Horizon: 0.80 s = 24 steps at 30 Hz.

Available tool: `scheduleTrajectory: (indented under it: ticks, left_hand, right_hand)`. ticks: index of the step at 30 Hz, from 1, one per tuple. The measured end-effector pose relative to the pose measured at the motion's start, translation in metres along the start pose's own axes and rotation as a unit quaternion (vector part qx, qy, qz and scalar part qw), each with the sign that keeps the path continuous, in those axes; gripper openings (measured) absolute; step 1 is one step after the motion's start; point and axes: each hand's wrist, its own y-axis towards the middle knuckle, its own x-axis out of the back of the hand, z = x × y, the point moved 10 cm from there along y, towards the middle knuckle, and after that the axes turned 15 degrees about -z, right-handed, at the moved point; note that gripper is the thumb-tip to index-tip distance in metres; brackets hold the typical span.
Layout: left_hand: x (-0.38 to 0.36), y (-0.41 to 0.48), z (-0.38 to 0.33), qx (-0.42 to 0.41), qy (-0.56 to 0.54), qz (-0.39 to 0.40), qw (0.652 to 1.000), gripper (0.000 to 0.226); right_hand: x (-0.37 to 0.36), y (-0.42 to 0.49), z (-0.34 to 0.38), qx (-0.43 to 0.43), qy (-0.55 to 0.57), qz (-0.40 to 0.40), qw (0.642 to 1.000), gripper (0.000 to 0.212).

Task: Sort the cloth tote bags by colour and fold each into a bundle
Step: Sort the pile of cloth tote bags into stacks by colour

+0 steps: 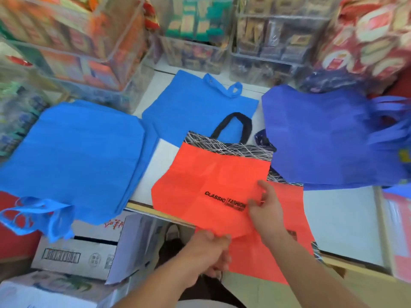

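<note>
Orange tote bag lies centre on the white table, near edge overhanging. Left hand grips that edge, fingers curled; right hand pinches the printed panel. Light-blue stack left, dark-blue bags right.

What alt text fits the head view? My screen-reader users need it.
Two hands hold an orange tote bag over a white counter: the left hand grips its near edge, the right hand pinches it beside the black lettering. Light blue bags lie left and behind it, darker blue bags to the right.
</note>
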Motion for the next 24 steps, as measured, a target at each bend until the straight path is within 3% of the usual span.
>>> scheduleTrajectory:
  ticks: [2, 5, 7, 8, 13, 15, 17, 20, 24]
  left_hand:
    - [0.007, -0.005, 0.0, -0.033, 0.096, 0.016, 0.995, 0.044]
    - [0.067, 0.003, -0.023, -0.137, 0.116, -0.176, 0.968, 0.054]
    - [0.103, 0.009, -0.04, -0.216, 0.13, -0.304, 0.919, 0.037]
    - [0.109, 0.014, -0.041, -0.237, 0.15, -0.328, 0.902, 0.026]
    - [0.074, 0.044, -0.015, -0.237, 0.198, -0.274, 0.911, 0.049]
    - [0.065, 0.049, -0.011, -0.24, 0.197, -0.275, 0.91, 0.064]
    - [0.058, 0.055, -0.007, -0.223, 0.191, -0.259, 0.92, 0.068]
    - [0.046, 0.057, -0.019, -0.248, 0.161, -0.217, 0.93, 0.042]
    - [0.052, 0.064, -0.037, -0.252, 0.199, -0.149, 0.935, 0.008]
  right_hand:
    - [0.016, 0.003, -0.003, 0.009, -0.01, -0.017, 1.0, 0.059]
    - [0.042, 0.004, -0.015, 0.026, -0.054, 0.003, 0.998, 0.063]
    - [0.063, 0.008, -0.036, 0.022, -0.095, -0.006, 0.995, 0.065]
    - [0.074, 0.012, -0.048, 0.019, -0.123, -0.025, 0.992, 0.064]
    - [0.089, 0.017, -0.1, -0.02, -0.214, -0.058, 0.975, 0.071]
    - [0.084, 0.01, -0.094, 0.031, -0.316, -0.068, 0.946, 0.082]
    - [0.061, 0.001, -0.071, 0.141, -0.373, -0.059, 0.915, 0.086]
    - [0.011, -0.013, -0.029, 0.281, -0.316, -0.026, 0.906, 0.063]
    - [-0.05, -0.022, 0.009, 0.297, -0.284, 0.061, 0.91, 0.067]
